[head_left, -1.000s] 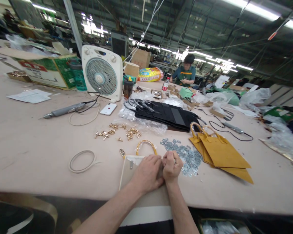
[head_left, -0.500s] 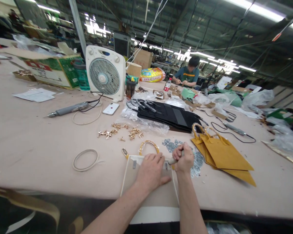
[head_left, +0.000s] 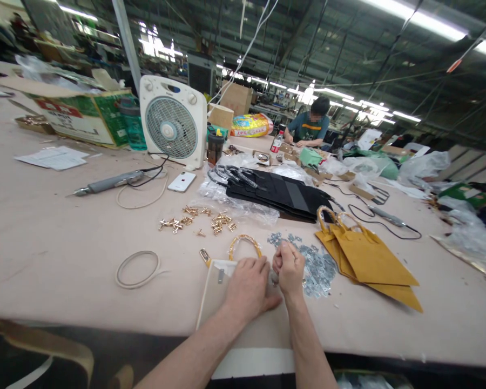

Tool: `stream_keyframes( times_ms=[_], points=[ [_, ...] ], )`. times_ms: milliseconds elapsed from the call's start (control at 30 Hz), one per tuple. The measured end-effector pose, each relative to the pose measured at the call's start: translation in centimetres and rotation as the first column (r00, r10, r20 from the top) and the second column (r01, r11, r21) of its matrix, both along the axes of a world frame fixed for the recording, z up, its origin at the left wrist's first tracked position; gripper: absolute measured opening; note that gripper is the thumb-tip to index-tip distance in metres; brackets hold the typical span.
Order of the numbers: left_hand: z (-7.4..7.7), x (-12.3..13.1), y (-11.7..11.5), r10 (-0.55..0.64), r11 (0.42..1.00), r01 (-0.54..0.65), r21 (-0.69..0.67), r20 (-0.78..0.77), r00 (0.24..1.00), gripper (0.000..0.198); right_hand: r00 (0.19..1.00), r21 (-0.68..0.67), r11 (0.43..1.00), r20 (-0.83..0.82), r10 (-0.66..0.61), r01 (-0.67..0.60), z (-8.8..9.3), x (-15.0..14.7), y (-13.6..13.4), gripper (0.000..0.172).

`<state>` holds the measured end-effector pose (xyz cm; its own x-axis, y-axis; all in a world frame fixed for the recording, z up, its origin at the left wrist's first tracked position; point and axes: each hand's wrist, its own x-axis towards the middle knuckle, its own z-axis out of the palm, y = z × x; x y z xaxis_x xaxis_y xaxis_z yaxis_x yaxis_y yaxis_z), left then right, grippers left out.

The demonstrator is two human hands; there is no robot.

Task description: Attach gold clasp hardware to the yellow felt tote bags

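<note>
A bag panel point(head_left: 216, 302), beige lining side up with a pale edge, lies at the table's front edge. Its yellow wrapped handle point(head_left: 245, 239) arches beyond the top, and a yellow tab with a gold fitting point(head_left: 204, 256) sticks out at the corner. A small metal plate point(head_left: 221, 276) sits near the panel's top left. My left hand point(head_left: 249, 286) rests flat on the panel, fingers stretched out. Beside it, my right hand point(head_left: 290, 267) is closed around a short rod-like tool point(head_left: 274, 277), mostly hidden by the fingers. Loose silver metal plates point(head_left: 319, 270) are scattered just right of it.
Yellow bags point(head_left: 368, 254) are stacked at right, black bags point(head_left: 279, 192) behind. Gold fasteners point(head_left: 222, 221), a tape roll point(head_left: 137, 269), a phone point(head_left: 182, 181), a corded screwdriver point(head_left: 109, 183) and a fan point(head_left: 172, 124) occupy the left and middle. A co-worker point(head_left: 311, 124) sits across the table.
My right hand has moved left, closer to my left hand, and turned so the tool's shaft is hidden. My left hand stays flat on the panel. The view shifts slightly.
</note>
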<state>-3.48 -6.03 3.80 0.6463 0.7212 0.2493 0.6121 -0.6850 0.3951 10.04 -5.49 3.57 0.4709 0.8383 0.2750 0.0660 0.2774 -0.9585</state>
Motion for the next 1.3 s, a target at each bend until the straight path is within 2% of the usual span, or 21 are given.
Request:
stream_keyframes(
  times_ms=[100,200,367,400,467,600,667,767,833,967,1067,1167,1233,1300],
  points=[
    [-0.2,0.0,0.0,-0.005,1.0,0.005,0.002,0.002,1.0,0.068,0.996,-0.015,0.999,-0.089,-0.03,0.029,-0.1,0.0,0.1,0.044],
    [-0.5,-0.1,0.0,0.001,1.0,-0.001,-0.004,-0.001,1.0,0.072,0.982,0.006,1.0,-0.188,-0.025,0.027,1.0,0.2,0.1,0.041],
    [-0.9,-0.1,0.0,-0.004,1.0,0.004,-0.003,0.0,1.0,0.079,0.976,0.273,0.961,-0.218,0.024,0.037,3.7,0.3,-1.0,0.037],
    [-0.8,-0.1,0.0,0.0,1.0,0.0,-0.003,0.002,1.0,0.079,0.978,0.306,0.952,-0.204,0.036,0.028,3.6,0.1,-1.2,0.037],
    [-0.7,-0.1,0.0,0.003,1.0,-0.003,-0.01,0.005,1.0,0.074,0.988,0.283,0.959,-0.149,0.04,0.004,2.8,-0.2,-1.5,0.04],
    [-0.4,-0.1,0.0,-0.003,1.0,0.004,-0.021,0.013,1.0,0.066,0.998,0.089,0.996,-0.055,0.014,-0.009,0.9,-0.7,-1.5,0.048],
    [-0.5,-0.1,-0.1,0.003,1.0,-0.002,-0.01,0.025,1.0,0.071,0.997,0.1,0.995,-0.077,-0.002,0.01,1.2,-0.6,-1.6,0.048],
    [-0.9,-0.1,-0.2,0.011,1.0,-0.011,0.004,0.042,0.999,0.076,0.987,0.244,0.967,-0.156,-0.033,0.071,2.4,-0.6,-1.9,0.043],
    [-1.2,-0.1,-0.2,0.009,1.0,-0.01,0.012,0.054,0.999,0.075,0.985,0.284,0.954,-0.164,-0.053,0.098,2.5,-0.7,-2.1,0.043],
    [-1.2,0.1,0.0,-0.012,1.0,0.012,-0.003,0.058,0.998,0.066,0.995,0.132,0.989,-0.091,-0.05,0.062,0.2,-0.8,-1.8,0.049],
    [-0.8,-0.3,0.4,-0.041,0.998,0.043,-0.041,0.052,0.998,0.079,0.979,0.141,0.987,-0.196,-0.053,0.081,-1.2,-0.4,-1.6,0.047],
    [-0.1,-2.2,0.8,-0.104,0.993,0.107,-0.041,0.069,0.992,0.087,0.918,0.207,0.964,-0.389,-0.075,0.166,-1.5,0.4,-2.0,0.042],
    [0.3,-3.9,1.1,-0.117,0.993,0.118,-0.011,0.094,0.989,0.078,0.855,0.214,0.954,-0.514,-0.072,0.209,-1.3,0.9,-2.2,0.041],
    [0.6,-5.6,1.4,-0.112,0.994,0.111,0.018,0.125,0.986,0.06,0.786,0.198,0.956,-0.616,-0.051,0.217,-1.2,1.4,-2.3,0.04]
  ],
)
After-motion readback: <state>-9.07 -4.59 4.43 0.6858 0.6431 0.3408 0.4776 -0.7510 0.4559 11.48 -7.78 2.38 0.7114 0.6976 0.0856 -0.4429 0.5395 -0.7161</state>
